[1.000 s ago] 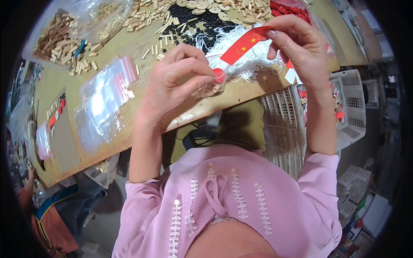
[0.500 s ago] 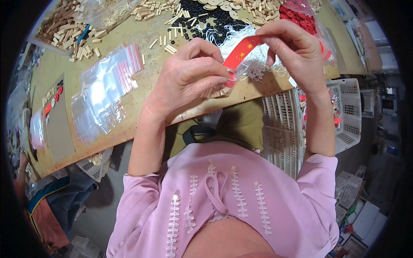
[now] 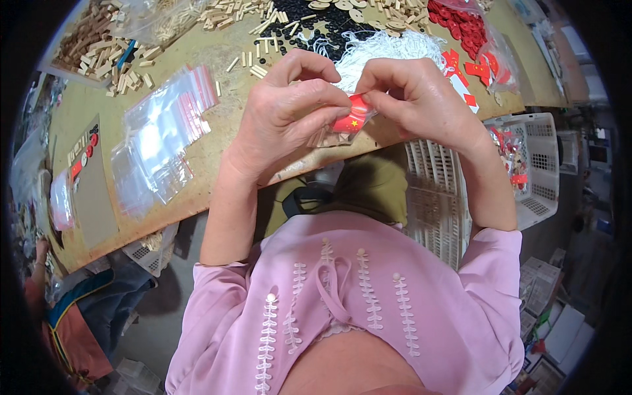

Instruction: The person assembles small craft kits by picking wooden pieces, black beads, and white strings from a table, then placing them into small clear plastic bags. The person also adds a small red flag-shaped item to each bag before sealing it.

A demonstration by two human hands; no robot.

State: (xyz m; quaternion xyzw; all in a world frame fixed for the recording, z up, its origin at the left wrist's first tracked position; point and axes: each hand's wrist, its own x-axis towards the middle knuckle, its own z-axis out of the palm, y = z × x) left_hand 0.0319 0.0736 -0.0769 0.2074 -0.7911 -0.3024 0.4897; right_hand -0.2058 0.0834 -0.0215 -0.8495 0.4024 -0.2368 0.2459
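My left hand (image 3: 283, 115) and my right hand (image 3: 415, 92) meet over the near edge of the wooden table (image 3: 217, 171). Between their fingertips they pinch a small clear plastic bag (image 3: 332, 136) with wooden pieces in it, and a small red flag (image 3: 351, 118) with yellow stars is folded into its mouth. Both hands have their fingers closed on the bag and flag. White string (image 3: 388, 49) lies just behind my hands.
A stack of empty clear zip bags (image 3: 161, 141) lies to the left. Wooden sticks (image 3: 99, 52), black discs (image 3: 309, 20), red pieces (image 3: 461, 23) and more red flags (image 3: 471, 69) cover the far table. A white basket (image 3: 526, 164) stands at the right.
The red flag was held stretched out above the bag by my right hand; now it is folded small and pressed into the bag, and both hands have drawn close together.
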